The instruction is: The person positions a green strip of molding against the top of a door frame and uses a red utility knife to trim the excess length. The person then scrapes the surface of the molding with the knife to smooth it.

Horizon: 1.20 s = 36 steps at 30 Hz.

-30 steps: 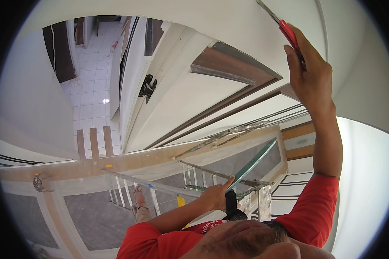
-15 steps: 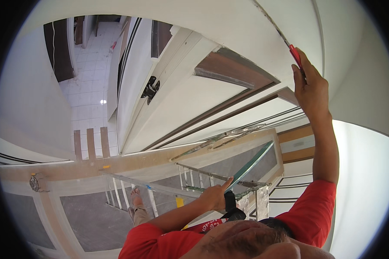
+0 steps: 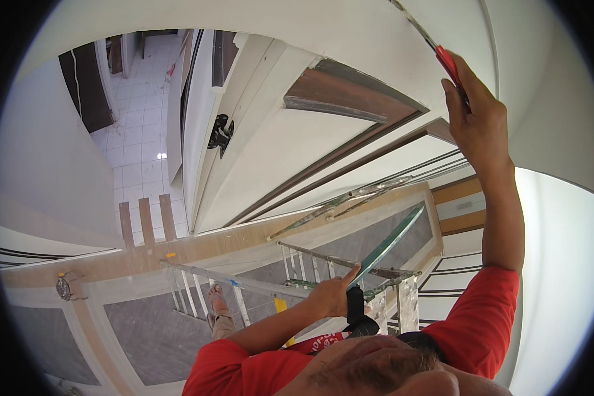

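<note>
My right hand (image 3: 480, 125) is raised high at the upper right. Its fingers are closed round the red handle of a scraper (image 3: 447, 64). The tool's long, thin metal blade, seen nearly edge-on, lies along a white painted surface (image 3: 356, 33). Lower down, my left hand (image 3: 329, 298) is closed on the near end of a long green flat plate (image 3: 391, 243) with a pale edge. Its index finger stretches along the plate. What coats the plate, if anything, cannot be made out.
Paint-spattered ladders (image 3: 211, 274) stand below me, with a foot (image 3: 218, 300) near their rungs. A white door (image 3: 244, 145) with black hardware is ahead. Beyond it runs a white-tiled floor (image 3: 138, 125). A wire-guarded round fan or lamp (image 3: 63, 288) is at far left.
My right hand and the scraper have shifted slightly up and left in the picture. My left hand still holds the green plate, and the whole scene has shifted a little.
</note>
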{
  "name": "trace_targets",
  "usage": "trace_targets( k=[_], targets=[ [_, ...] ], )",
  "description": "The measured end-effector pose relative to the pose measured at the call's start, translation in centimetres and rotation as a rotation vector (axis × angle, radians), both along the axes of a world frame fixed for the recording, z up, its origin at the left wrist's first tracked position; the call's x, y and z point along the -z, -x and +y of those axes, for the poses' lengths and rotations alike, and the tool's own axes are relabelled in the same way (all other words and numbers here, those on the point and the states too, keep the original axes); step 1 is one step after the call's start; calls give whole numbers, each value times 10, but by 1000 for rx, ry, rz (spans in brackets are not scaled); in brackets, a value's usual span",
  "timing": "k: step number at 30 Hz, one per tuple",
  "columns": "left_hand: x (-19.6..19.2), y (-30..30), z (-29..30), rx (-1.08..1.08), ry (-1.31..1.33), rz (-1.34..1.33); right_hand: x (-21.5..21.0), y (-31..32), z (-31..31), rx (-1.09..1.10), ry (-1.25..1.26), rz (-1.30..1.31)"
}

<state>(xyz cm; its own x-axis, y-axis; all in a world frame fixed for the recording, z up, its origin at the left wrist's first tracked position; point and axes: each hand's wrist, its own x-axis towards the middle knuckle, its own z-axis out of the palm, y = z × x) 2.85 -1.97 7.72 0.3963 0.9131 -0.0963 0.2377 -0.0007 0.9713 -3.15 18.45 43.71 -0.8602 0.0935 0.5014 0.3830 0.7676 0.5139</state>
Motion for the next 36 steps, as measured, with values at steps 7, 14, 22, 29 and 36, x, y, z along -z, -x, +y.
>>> trace_targets(
  k=[7, 14, 22, 29, 36],
  targets=[
    [-4, 3, 5, 20, 8, 13, -4, -1, -10, -21, 24, 11],
    [-2, -5, 1, -16, -7, 4, -10, 20, -9, 16, 14, -39],
    [3, -3, -3, 0, -6, 1, -10, 3, -1, -36, -30, -41],
    [-5, -1, -1, 20, 9, 37, -16, -18, 12, 139, -82, -54],
    [7, -6, -1, -50, -117, -5, -12, 13, -17, 7, 21, -15]
  ],
)
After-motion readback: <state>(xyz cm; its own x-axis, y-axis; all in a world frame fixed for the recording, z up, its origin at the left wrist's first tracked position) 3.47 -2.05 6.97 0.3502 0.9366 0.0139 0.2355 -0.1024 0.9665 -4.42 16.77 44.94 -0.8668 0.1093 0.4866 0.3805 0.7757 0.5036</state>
